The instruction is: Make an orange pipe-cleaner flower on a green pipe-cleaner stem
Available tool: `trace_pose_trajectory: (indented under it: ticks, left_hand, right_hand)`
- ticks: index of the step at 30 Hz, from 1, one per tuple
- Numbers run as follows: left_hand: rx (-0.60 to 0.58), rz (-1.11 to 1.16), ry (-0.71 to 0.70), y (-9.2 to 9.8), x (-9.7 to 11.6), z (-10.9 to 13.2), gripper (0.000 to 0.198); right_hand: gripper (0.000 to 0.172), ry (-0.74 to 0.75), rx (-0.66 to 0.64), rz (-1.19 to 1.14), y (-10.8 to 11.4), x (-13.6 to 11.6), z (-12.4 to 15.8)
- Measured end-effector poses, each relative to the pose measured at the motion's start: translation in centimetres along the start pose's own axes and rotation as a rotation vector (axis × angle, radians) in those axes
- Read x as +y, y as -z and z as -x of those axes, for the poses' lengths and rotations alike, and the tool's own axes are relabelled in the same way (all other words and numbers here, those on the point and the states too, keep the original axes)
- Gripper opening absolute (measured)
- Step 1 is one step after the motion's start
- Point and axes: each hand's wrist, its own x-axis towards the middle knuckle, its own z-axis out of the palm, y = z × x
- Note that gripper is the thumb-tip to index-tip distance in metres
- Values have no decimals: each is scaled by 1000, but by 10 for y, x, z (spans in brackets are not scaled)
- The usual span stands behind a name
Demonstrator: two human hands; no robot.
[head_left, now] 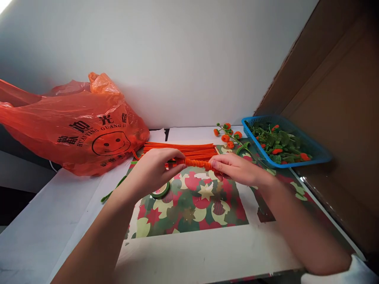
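Note:
An orange coiled pipe cleaner [197, 163] stretches level between my two hands, above a patterned sheet. My left hand [161, 163] pinches its left end between thumb and fingers. At the other end, my right hand [229, 165] grips it the same way, its thumb on top. Behind my hands lies a bundle of straight orange pipe cleaners [189, 148]. Below my left hand sits a roll of green tape [161, 191], partly covered by the hand. A green pipe cleaner piece [114, 189] lies left of my left forearm.
A red plastic bag [74, 130] stands at the left. At the back right, a blue basket [266, 157] holds green leaves and orange pieces. A sprig of orange flowers [226, 138] lies beside it. A cardboard panel [331, 98] rises on the right, and a white wall [189, 67] behind.

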Motion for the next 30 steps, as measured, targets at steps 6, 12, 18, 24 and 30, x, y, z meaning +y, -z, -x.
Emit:
trace_pose_trajectory:
  ticks: [6,12,18,24,30]
  left_hand:
    - [-58,12,-99,-16,11,1,26]
    - [-111,-10,-101,-25,17,-1,29]
    - [-224,106,27,-20,16,-2,37]
    - [-396,281,123,-16,10,-3,40]
    - [-237,138,46,-17,9,-3,36]
  right_hand:
    - [39,-26,-93,-136,-5,-2,-3]
    - [31,10,-32,-35,-9,-10,-2]
    - [25,129,97,216,-15,-10,0]
    - [35,421,209,545,-24,-2,-6]
    - [44,283,198,217,-20,-3,-4]
